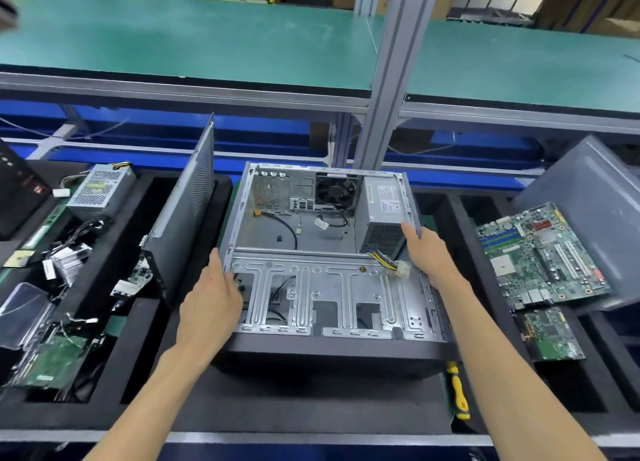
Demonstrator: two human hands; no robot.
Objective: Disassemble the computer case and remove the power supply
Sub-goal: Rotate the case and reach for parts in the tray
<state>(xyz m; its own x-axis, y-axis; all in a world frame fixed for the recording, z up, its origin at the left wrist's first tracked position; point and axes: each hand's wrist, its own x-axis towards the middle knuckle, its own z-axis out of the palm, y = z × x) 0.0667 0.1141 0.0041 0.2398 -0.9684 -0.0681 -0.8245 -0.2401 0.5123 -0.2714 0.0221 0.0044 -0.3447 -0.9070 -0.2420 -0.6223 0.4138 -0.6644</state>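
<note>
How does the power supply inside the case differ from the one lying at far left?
The case's power supply is mounted in the case beside the fan, labelled side up. The left power supply lies loose in a foam tray, showing perforated mesh. Both are grey metal boxes with coloured cables.

One open computer case (322, 252), two power supplies (382, 214) (102, 192), two green circuit boards (540, 252) (550, 334), one yellow-handled screwdriver (459, 391), two hands (211, 301) (427, 252).

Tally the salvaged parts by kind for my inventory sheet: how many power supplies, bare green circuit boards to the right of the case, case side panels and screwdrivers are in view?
Power supplies: 2, one in the computer case, one in the left tray
Green circuit boards on the right: 2, large, small
Side panels: 1
Screwdrivers: 1, yellow-handled
Total: 6
</note>
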